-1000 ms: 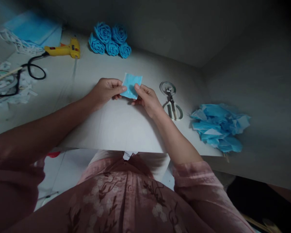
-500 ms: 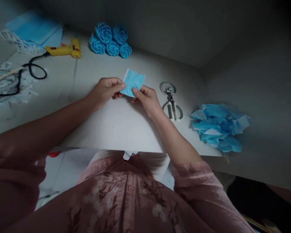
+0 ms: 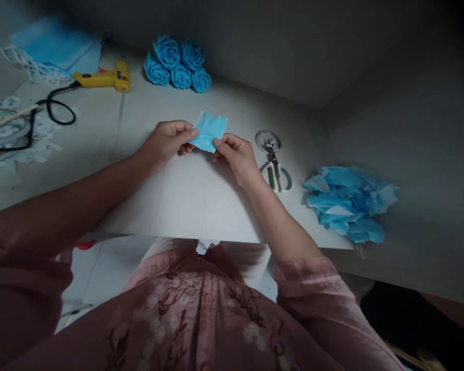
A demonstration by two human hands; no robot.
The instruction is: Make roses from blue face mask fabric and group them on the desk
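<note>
A small square of light blue face-mask fabric (image 3: 209, 129) is held up above the table between my two hands. My left hand (image 3: 172, 138) pinches its left edge, thumb on top. At the lower right corner, my right hand (image 3: 235, 154) grips it between thumb and fingers; the fingertips behind the fabric are partly hidden. To the right of my right hand lie scissors (image 3: 275, 162) with pale handles, their blades pointing away from me near a metal ring shape.
Several blue fabric roses (image 3: 180, 64) are grouped at the back. A yellow glue gun (image 3: 104, 80) with a black cord lies left of them, near stacked blue masks (image 3: 54, 46). White scraps (image 3: 42, 136) lie at left. Crumpled blue fabric pieces (image 3: 348, 201) are piled at right.
The fabric square has shifted slightly left, and its lower right corner looks more creased under my right thumb. My right fingers have moved closer to the corner.
</note>
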